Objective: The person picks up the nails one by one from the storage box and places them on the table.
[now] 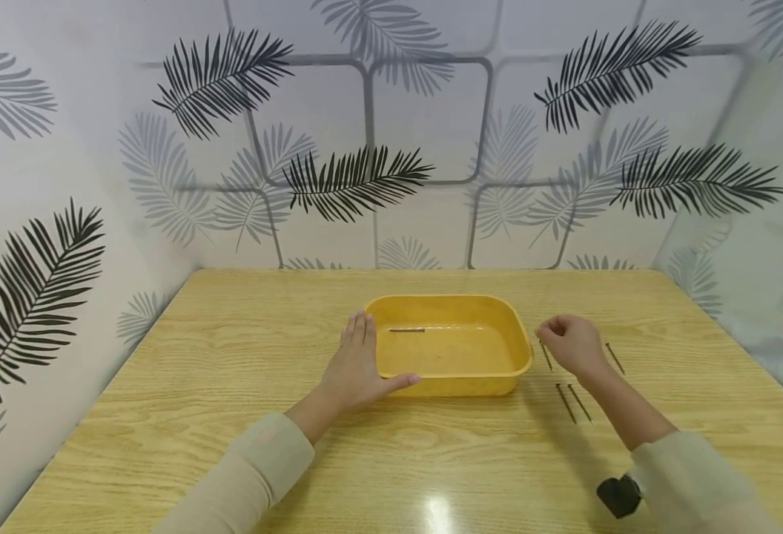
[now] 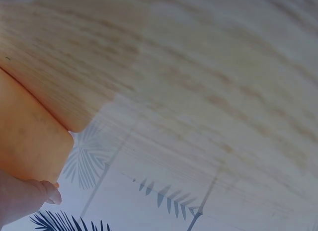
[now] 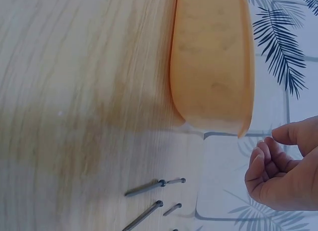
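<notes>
A yellow plastic tray (image 1: pixel 498 371) stands in the middle of the wooden table, with one thin nail (image 1: pixel 407 330) lying inside near its left wall. My left hand (image 1: pixel 354 363) rests flat against the tray's left side with straight fingers, and its thumb (image 2: pixel 25 196) lies along the front wall (image 2: pixel 30 136). My right hand (image 1: pixel 568 343) hovers just right of the tray (image 3: pixel 211 67), fingers loosely curled (image 3: pixel 266 159), with nothing seen in it. Several loose nails (image 1: pixel 572 403) (image 3: pixel 149 187) lie on the table under and around that hand.
The wooden table (image 1: pixel 198 386) is closed in by leaf-patterned walls at the back and on both sides. A single nail (image 1: pixel 614 358) lies right of my right hand. A black wrist-mounted device (image 1: pixel 621 495) shows at my right sleeve.
</notes>
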Motion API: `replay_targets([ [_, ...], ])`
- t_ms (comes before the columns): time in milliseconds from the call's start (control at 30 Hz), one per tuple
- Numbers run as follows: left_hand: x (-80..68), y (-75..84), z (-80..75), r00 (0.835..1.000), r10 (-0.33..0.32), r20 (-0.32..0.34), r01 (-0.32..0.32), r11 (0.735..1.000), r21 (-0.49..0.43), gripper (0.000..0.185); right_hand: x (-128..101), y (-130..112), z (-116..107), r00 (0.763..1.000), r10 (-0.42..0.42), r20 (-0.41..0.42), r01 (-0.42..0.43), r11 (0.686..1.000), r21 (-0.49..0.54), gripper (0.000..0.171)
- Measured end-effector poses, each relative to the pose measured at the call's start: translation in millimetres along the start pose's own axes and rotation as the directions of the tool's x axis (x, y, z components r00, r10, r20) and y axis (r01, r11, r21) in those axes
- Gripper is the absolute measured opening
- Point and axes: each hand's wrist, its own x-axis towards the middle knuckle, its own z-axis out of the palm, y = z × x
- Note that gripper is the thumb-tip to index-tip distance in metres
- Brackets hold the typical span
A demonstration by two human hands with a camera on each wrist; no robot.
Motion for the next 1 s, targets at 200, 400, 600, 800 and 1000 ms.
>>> replay_targets([
  [200,0.0,1.0,-1.1,1.0,0.0,0.001,0.0,1.0,0.0,0.113,2.9,-11.9,4.8,1.0,0.005,-0.002,-0.005,1.0,0.019,0.024],
  [400,-0.1,1.8,-2.3,1.0,-0.001,0.009,0.001,1.0,0.003,0.113,7.2,-20.1,11.3,1.0,0.016,0.015,-0.017,0.999,0.052,0.025],
  [600,0.0,1.8,-2.5,1.0,0.001,0.011,-0.001,1.0,0.008,0.114,11.0,-23.4,19.7,1.0,0.011,0.018,-0.013,0.998,0.066,0.024],
  [800,1.0,1.4,-1.1,1.0,0.002,-0.003,-0.002,1.0,0.017,0.113,14.9,-26.9,25.6,1.0,-0.001,0.017,0.0,0.997,0.072,0.023],
  [1000,0.5,0.9,-0.6,1.0,0.009,-0.006,-0.009,1.0,0.023,0.112,16.7,-30.1,32.2,0.999,-0.008,0.033,0.005,0.996,0.094,0.024],
])
